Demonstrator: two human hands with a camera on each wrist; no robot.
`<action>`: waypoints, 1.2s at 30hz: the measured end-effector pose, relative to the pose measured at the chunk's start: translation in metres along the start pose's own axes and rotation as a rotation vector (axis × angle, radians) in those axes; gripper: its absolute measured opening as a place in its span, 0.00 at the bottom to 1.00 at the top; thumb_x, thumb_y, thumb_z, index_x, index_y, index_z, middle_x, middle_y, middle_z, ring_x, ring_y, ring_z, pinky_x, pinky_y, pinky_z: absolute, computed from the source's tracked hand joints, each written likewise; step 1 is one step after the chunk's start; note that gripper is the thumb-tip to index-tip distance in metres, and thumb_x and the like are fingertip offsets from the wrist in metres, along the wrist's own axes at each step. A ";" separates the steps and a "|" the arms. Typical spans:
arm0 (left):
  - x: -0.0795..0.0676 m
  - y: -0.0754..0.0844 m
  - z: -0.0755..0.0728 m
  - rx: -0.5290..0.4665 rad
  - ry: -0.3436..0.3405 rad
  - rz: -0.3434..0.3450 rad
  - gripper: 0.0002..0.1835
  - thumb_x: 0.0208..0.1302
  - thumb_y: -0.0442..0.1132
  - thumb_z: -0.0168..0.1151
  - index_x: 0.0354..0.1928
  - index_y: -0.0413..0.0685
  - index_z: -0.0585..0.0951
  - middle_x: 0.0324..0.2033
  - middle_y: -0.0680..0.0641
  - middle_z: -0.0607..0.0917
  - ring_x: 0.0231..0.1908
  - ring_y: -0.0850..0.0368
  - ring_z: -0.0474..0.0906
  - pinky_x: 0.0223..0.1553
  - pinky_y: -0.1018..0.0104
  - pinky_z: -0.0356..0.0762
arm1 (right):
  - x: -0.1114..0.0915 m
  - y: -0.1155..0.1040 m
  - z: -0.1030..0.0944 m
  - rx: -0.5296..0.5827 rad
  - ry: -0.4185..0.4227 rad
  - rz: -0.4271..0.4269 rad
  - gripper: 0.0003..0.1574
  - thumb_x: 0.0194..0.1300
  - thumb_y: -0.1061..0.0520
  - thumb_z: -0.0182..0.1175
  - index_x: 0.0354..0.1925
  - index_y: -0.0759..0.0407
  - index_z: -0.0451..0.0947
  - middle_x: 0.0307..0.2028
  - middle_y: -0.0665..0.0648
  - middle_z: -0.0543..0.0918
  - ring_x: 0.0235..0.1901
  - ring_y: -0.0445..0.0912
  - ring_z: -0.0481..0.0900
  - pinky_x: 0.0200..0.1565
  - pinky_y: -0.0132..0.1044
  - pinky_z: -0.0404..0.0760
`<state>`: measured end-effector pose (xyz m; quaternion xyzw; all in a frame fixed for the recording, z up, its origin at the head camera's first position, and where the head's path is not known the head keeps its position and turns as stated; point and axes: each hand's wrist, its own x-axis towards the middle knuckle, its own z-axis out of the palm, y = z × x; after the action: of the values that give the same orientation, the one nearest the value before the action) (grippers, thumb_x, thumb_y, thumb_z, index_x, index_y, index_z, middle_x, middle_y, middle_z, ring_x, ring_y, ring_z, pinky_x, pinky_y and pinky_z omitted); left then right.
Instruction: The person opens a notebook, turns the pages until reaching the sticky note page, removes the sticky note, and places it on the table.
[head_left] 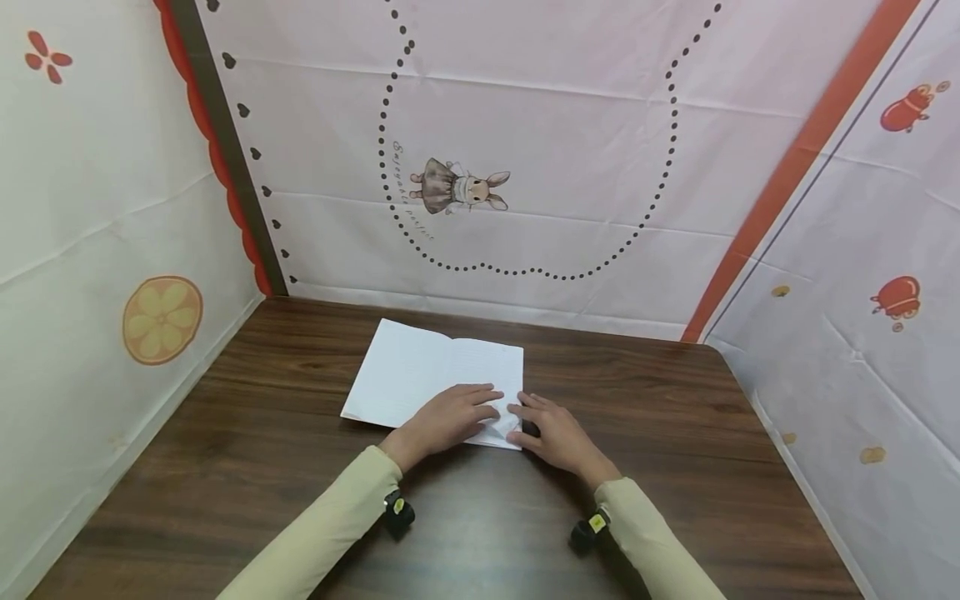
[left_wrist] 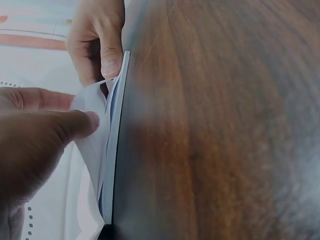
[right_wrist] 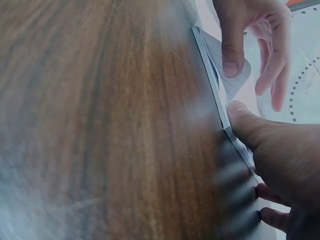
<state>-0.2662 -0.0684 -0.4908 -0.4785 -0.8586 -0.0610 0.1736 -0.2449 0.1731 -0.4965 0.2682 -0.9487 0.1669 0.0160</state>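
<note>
An open notebook (head_left: 416, 367) with white pages lies on the brown table, and the near right corner of its right page is lifted and bent over. My left hand (head_left: 450, 417) is over the right page. Its thumb (left_wrist: 85, 122) lies against the raised page (left_wrist: 92, 150), with the index finger reaching behind the paper. The right hand (head_left: 558, 433) is at the notebook's near right corner. Its thumb (right_wrist: 240, 110) meets the paper edge there, while other fingers (right_wrist: 272, 200) lie along the right side. Faint ruled lines show on the bent paper (right_wrist: 235, 75).
The dark wood-grain table (head_left: 675, 467) extends around the notebook. Printed cloth (head_left: 570, 183) stands behind it, with more cloth on both sides. A small black camera (head_left: 399, 514) is strapped to the left wrist, another camera (head_left: 585, 536) to the right.
</note>
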 end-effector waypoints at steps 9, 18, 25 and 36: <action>-0.004 0.003 -0.001 0.035 0.158 -0.067 0.11 0.58 0.37 0.65 0.43 0.55 0.84 0.57 0.50 0.80 0.61 0.52 0.72 0.60 0.59 0.71 | 0.001 -0.004 -0.001 0.021 -0.020 0.096 0.54 0.60 0.33 0.60 0.73 0.58 0.54 0.71 0.58 0.59 0.67 0.53 0.63 0.65 0.52 0.65; -0.011 0.000 -0.006 0.015 0.295 -0.168 0.10 0.54 0.34 0.65 0.40 0.50 0.83 0.54 0.49 0.81 0.57 0.51 0.76 0.56 0.58 0.75 | 0.003 -0.005 -0.001 0.001 -0.032 0.082 0.52 0.60 0.34 0.60 0.73 0.56 0.56 0.72 0.57 0.58 0.68 0.53 0.63 0.65 0.52 0.65; -0.017 -0.006 -0.016 0.050 0.455 -0.293 0.11 0.54 0.37 0.64 0.41 0.48 0.83 0.53 0.46 0.81 0.54 0.50 0.78 0.52 0.55 0.77 | 0.002 -0.002 -0.001 -0.024 -0.021 0.001 0.39 0.64 0.35 0.57 0.68 0.49 0.66 0.70 0.55 0.62 0.68 0.53 0.62 0.64 0.55 0.65; -0.032 -0.020 -0.041 0.096 0.604 -0.448 0.06 0.58 0.40 0.65 0.32 0.45 0.85 0.51 0.45 0.82 0.52 0.46 0.78 0.49 0.51 0.77 | -0.001 -0.002 0.001 -0.040 -0.021 -0.034 0.37 0.67 0.36 0.53 0.68 0.49 0.67 0.70 0.56 0.63 0.69 0.55 0.60 0.64 0.59 0.62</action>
<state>-0.2577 -0.1163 -0.4626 -0.2307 -0.8539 -0.1956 0.4235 -0.2431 0.1722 -0.4967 0.2858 -0.9472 0.1450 0.0142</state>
